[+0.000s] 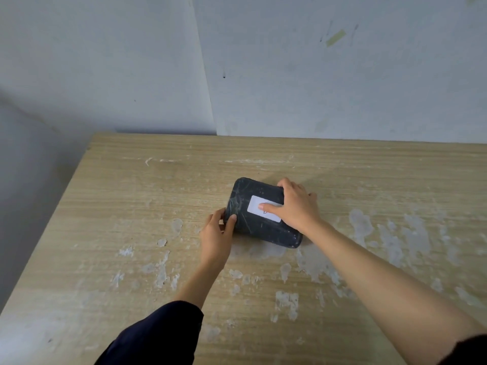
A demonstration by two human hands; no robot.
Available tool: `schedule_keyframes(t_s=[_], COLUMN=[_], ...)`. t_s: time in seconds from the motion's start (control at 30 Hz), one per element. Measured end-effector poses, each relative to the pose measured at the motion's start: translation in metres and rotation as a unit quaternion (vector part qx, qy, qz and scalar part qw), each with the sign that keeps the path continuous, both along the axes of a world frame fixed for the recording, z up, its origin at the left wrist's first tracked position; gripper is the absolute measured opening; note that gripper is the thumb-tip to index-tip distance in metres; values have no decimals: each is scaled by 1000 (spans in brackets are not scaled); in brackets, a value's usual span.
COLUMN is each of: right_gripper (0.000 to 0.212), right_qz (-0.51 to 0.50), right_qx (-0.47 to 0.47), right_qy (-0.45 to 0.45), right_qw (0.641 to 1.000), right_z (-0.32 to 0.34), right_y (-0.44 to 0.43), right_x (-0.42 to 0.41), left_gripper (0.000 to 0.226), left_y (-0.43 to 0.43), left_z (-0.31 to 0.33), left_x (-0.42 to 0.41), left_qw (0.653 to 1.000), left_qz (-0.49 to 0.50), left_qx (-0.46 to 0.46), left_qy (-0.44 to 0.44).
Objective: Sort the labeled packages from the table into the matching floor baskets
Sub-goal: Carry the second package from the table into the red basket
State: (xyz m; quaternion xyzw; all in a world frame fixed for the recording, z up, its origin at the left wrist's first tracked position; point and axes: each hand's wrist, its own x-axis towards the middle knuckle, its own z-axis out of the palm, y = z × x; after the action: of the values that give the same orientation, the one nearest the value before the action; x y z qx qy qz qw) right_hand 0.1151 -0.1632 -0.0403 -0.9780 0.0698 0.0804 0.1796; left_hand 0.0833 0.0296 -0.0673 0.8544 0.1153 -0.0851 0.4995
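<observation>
**Both hands on the one package, label partly covered**

While the black package (264,214) lies flat near the middle of the wooden table (131,193), both hands close on it from opposite sides. No other package shows on the tabletop, and the floor baskets are out of view.

To do this step well, I would read the white label (263,212) before lifting. The right thumb lies across it and hides most of the writing, so the mark cannot be made out; sliding that thumb aside should free it. The wrapping looks slick and soft, so a two-sided lift seems safer than a one-handed pinch.

The left hand (217,237) is partly curled at the package's near-left end, thumb on the top edge and fingers (214,218) against the side; it touches without a full wrap. The right hand (293,205) spreads wide over the far-right end, palm down, fingers curling past the far edge. Whether the package has left the table I cannot tell.
</observation>
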Motion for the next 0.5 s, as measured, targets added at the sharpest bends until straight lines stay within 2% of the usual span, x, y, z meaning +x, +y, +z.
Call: schedule_keyframes(t_s=[0.13, 0.23, 0.4, 0.5], right_gripper=[71, 70, 53, 46], right_qz=[-23, -44, -127, -170], right_qx=[45, 132, 328, 393], right_qy=[48, 102, 158, 149], right_qw=[998, 985, 923, 891], right_z=[10, 19, 31, 41], right_y=[-17, -41, -103, -150], right_x=[-22, -41, -89, -126], left_gripper=[35, 30, 28, 26], left_y=[-15, -37, -94, -140], left_z=[12, 25, 48, 62], left_x=[-7, -18, -39, -58], left_qw=[999, 997, 992, 991], left_qz=[8, 27, 15, -8], left_qx=[-41, -72, -120, -127], left_qy=[10, -9, -21, -32])
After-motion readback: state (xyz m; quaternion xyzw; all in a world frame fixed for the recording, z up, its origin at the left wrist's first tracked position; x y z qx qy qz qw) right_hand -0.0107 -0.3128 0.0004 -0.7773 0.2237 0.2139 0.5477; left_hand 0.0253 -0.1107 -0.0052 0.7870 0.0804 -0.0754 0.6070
